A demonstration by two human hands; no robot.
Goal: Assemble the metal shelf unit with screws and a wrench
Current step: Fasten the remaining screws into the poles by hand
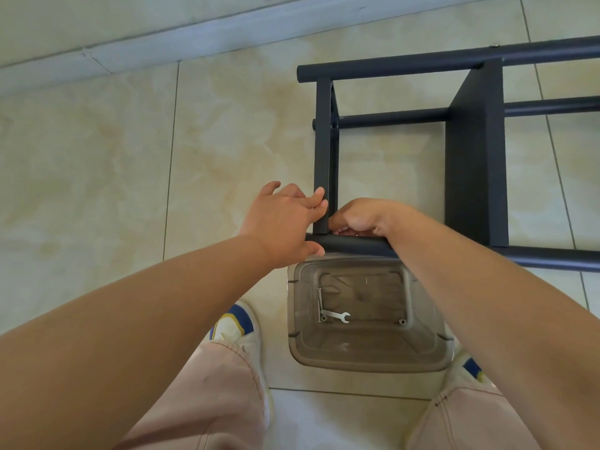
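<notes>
The dark grey metal shelf unit (474, 151) lies on its side on the tiled floor. My left hand (285, 219) holds the corner where the end crossbar (322, 141) meets the near round post (357, 245), thumb under the post and fingers on the crossbar. My right hand (360, 219) is curled just inside that corner, fingers tucked down against the joint; what they pinch is hidden. A small silver wrench (336, 316) and a long screw (319, 303) lie in the clear plastic bin (422, 358) below the post.
A wall skirting (194, 37) runs along the far side of the floor. My two shoes (235, 323) and trouser legs flank the bin. A small nut or bolt (402, 321) also lies in the bin. Open floor spreads to the left.
</notes>
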